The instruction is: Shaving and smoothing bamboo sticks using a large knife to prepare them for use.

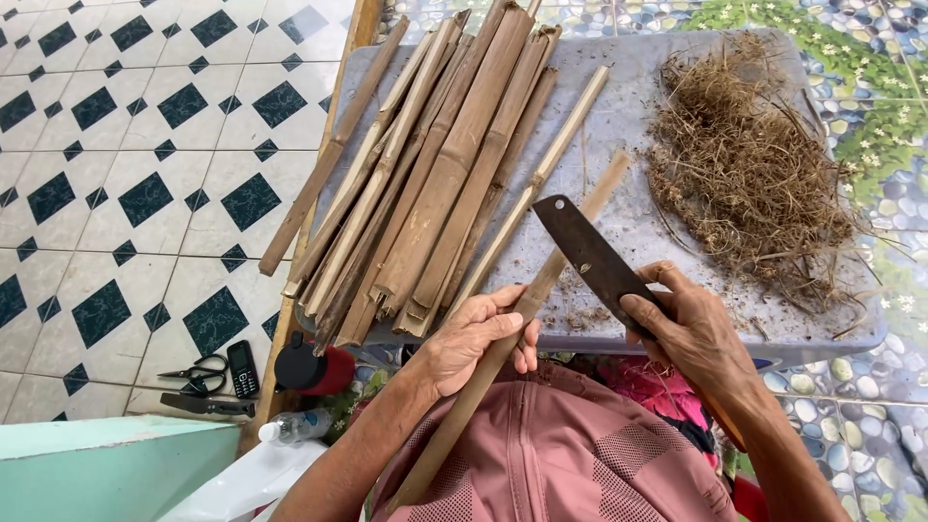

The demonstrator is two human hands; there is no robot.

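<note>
My left hand (478, 338) grips a long bamboo strip (565, 251) that runs from my lap up and to the right over the grey board (628, 106). My right hand (691, 329) holds a dark flat-bladed knife (585, 253), its blade lying against the strip's right side just above my left hand. A pile of split bamboo strips (435, 164) lies on the board to the left of the blade.
A heap of dry brown shavings (744, 164) covers the board's right part. On the tiled floor at lower left lie scissors (198, 372), a small phone (242, 367), a dark knife (208, 406), a red and black flask (311, 369) and a plastic bottle (295, 425).
</note>
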